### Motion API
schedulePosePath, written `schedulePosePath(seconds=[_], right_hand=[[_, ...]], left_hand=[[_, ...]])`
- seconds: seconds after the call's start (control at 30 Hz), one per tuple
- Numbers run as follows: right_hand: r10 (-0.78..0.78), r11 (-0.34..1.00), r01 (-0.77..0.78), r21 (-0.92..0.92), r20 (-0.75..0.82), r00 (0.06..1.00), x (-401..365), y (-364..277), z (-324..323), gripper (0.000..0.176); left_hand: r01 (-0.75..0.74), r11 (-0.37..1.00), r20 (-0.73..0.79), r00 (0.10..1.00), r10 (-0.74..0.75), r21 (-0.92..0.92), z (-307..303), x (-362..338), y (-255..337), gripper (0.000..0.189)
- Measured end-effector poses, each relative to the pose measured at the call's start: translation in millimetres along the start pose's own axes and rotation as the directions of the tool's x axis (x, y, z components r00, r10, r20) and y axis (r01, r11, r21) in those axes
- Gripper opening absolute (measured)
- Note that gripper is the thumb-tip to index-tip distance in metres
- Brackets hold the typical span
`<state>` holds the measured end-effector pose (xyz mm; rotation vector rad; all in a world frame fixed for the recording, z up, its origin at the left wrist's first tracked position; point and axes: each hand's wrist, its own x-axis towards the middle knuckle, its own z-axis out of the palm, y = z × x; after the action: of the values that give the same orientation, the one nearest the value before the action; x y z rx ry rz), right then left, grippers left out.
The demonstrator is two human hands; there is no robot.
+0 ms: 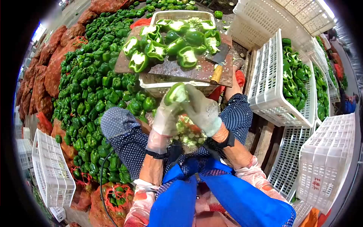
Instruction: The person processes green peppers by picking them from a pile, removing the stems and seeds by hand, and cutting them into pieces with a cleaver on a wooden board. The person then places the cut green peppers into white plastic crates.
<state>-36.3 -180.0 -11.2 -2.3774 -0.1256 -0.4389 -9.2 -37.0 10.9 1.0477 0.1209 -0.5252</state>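
Both of my hands wear pale gloves and meet in front of my lap. My left hand point(166, 117) grips a cut green pepper half point(177, 94), its pale inside showing. Fingers of my right hand point(203, 110) are bent against the pepper's right side; what they pinch, if anything, is hidden. Beyond them, halved peppers point(155, 50) are heaped on a brown board point(166, 70). A knife with a yellowish handle point(216, 74) lies at the board's right side. Pale core scraps point(188, 132) are piled below my hands.
Whole green peppers point(90, 81) cover the ground to the left, with red mesh sacks point(58, 72) behind them. A white crate point(264, 81) holding cut peppers stands at the right, near more crates point(325, 162). Another crate point(53, 170) is at the far left.
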Motion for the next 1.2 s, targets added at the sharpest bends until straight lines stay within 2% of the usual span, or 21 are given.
schedulePosePath(seconds=[0.1,0.17,0.23,0.27,0.3,0.37,0.4,0.5,0.67,0.77,0.8,0.9,1.07,1.17,1.2], right_hand=[[-0.048,0.988,0.065,-0.141,0.118,0.992,7.7,4.5,-0.6,0.053],[-0.115,0.977,0.130,-0.168,0.094,0.989,14.3,1.6,-4.5,0.053],[-0.174,0.963,0.187,-0.193,0.080,0.981,16.6,-2.7,-9.0,0.053],[-0.188,0.955,0.216,-0.205,0.145,0.971,17.2,-4.3,-8.9,0.055],[-0.223,0.960,0.248,-0.131,0.179,0.958,19.8,-7.3,-11.3,0.052],[-0.155,0.957,0.230,-0.175,0.359,0.920,21.5,-3.9,-10.5,0.052],[-0.128,0.973,0.187,-0.137,0.354,0.926,21.2,-3.0,-9.4,0.052],[-0.077,0.979,0.138,-0.152,0.353,0.932,19.7,-0.2,-4.2,0.053],[-0.100,0.979,0.150,-0.137,0.321,0.942,17.1,12.3,8.4,0.050],[-0.080,0.988,0.119,-0.097,0.342,0.936,16.1,25.6,14.2,0.045],[-0.180,0.984,0.175,0.040,0.251,0.951,18.4,31.9,13.2,0.038],[-0.136,0.972,0.078,0.222,0.258,0.957,17.9,39.1,-0.1,0.033],[-0.069,0.985,0.036,0.168,0.191,0.979,12.4,31.8,-1.5,0.030],[0.059,0.941,-0.078,0.330,0.068,0.996,9.0,32.4,8.4,0.027],[0.239,0.850,-0.283,0.445,0.151,0.959,11.4,22.5,1.2,0.027]], left_hand=[[0.044,0.998,-0.053,0.998,-0.042,0.041,-20.9,10.0,-16.8,0.047],[0.027,0.999,0.000,1.000,-0.027,-0.018,-43.1,24.2,-33.8,0.042],[-0.025,0.993,0.088,0.995,0.036,-0.119,-34.9,29.0,-30.3,0.037],[0.051,0.986,0.040,0.998,-0.045,-0.157,-35.7,13.6,-28.1,0.036],[0.104,0.995,-0.012,0.994,-0.104,0.001,-30.6,13.6,-22.5,0.039],[0.097,0.990,0.068,0.992,-0.104,0.105,-38.5,21.1,-30.1,0.039],[0.105,0.992,0.043,0.993,-0.109,0.074,-39.8,23.4,-34.3,0.047],[0.074,0.964,0.045,0.995,-0.089,0.254,-42.0,25.4,-39.0,0.053],[-0.041,0.963,0.083,0.996,0.019,0.266,-36.7,16.8,-34.5,0.035],[0.042,0.930,0.126,0.988,-0.094,0.365,-45.1,17.5,-30.8,0.034],[0.076,0.959,0.120,0.986,-0.112,0.273,-44.3,17.0,-32.0,0.034],[0.161,0.987,0.108,0.982,-0.158,-0.018,-41.4,17.4,-34.9,0.035],[0.136,0.991,0.150,0.980,-0.131,-0.017,-42.0,14.7,-35.6,0.038],[0.106,0.994,0.120,0.987,-0.103,-0.019,-37.5,12.5,-30.8,0.039],[0.104,0.991,0.118,0.989,-0.093,-0.088,-40.8,15.1,-35.0,0.041]])
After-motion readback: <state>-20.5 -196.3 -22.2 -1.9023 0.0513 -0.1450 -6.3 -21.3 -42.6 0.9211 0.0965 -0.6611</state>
